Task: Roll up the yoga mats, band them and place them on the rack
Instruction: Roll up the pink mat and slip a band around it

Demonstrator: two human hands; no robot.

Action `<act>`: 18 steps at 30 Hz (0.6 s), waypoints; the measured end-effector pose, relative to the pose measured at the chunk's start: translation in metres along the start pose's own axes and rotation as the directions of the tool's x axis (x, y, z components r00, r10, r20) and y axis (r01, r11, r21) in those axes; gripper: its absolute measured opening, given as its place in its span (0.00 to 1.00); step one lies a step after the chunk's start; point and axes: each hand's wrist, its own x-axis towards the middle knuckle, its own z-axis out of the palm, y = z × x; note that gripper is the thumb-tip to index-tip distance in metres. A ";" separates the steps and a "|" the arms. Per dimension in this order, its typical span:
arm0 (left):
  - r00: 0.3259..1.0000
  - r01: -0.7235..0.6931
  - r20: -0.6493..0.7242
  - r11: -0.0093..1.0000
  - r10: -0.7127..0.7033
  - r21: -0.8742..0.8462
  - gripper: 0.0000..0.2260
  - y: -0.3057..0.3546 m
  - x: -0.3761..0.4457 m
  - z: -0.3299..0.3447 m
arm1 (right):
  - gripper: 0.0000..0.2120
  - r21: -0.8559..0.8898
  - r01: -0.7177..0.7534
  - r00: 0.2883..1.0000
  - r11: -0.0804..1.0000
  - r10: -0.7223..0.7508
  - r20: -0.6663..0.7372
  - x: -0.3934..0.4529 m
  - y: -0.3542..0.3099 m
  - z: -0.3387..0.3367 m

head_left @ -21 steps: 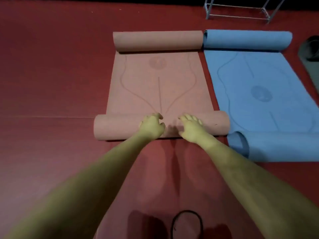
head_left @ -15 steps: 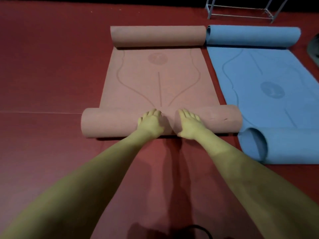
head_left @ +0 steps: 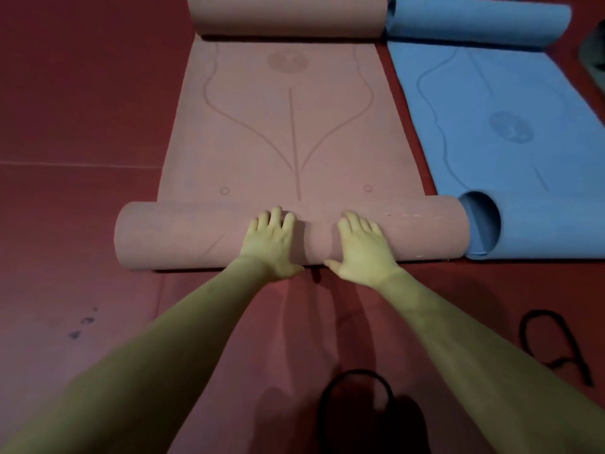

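A pink yoga mat (head_left: 288, 132) lies flat on the red floor, curled into a roll at its far end and rolled up at its near end (head_left: 183, 237). My left hand (head_left: 271, 240) and my right hand (head_left: 363, 247) press flat on top of the near roll, side by side at its middle, fingers straight. To the right lies a blue yoga mat (head_left: 497, 119), also curled at both ends, its near roll (head_left: 537, 231) touching the pink roll's right end. A black band loop (head_left: 357, 388) lies on the floor between my forearms.
A second black band (head_left: 556, 342) lies on the floor at the right, beside my right forearm. A dark mat edge (head_left: 594, 50) shows at the far right. Red floor stretches to the left, with a seam (head_left: 78, 164) running across it.
The view has moved closer and tilted down; the rack has left the frame. The near roll has grown and advanced up the mat. My fingers have straightened onto the roll's top.
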 end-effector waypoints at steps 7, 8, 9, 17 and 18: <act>0.998 0.033 0.052 0.999 -0.035 0.026 0.43 0.015 -0.042 0.015 | 0.45 -0.040 0.005 0.991 0.999 0.001 0.136 -0.043 -0.016 0.013; 0.999 0.022 0.045 0.999 -0.024 0.039 0.41 0.018 -0.046 0.017 | 0.41 -0.042 0.012 0.992 0.999 -0.006 0.126 -0.050 -0.017 0.015; 0.999 0.022 0.043 0.999 -0.024 0.039 0.40 0.020 -0.049 0.019 | 0.37 -0.039 0.022 0.994 0.999 -0.017 0.109 -0.056 -0.019 0.017; 0.989 0.080 0.119 0.996 -0.084 0.037 0.48 0.032 -0.080 0.038 | 0.38 0.045 0.078 0.990 0.996 -0.082 0.111 -0.084 -0.020 0.025; 0.991 0.069 0.108 0.995 -0.076 0.068 0.47 0.032 -0.083 0.040 | 0.41 0.027 0.082 0.989 0.996 -0.085 0.119 -0.086 -0.022 0.025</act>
